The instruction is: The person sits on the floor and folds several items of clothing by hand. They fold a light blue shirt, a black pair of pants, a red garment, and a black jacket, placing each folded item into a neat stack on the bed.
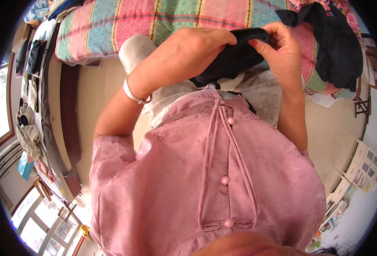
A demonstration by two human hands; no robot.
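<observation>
Both hands hold a black cloth item (231, 62), perhaps a garment, above my lap. My left hand (195, 48) pinches its upper edge from the left, the back of the hand towards me. My right hand (279, 48) grips the folded or rolled edge at the other end, with the red-nailed thumb on top and the fingers behind. The cloth hangs down between my hands towards my knees. A white bracelet (132, 92) circles my left wrist. Parts of the left fingers are hidden by the hand and the cloth.
Beyond my knees lies a bed with a plaid quilted cover (175, 19). A dark garment (335, 48) is spread over its right corner. Along the left runs another bed or bench (55, 105) with piled clothes (30, 134). A white cabinet (364, 163) stands far right.
</observation>
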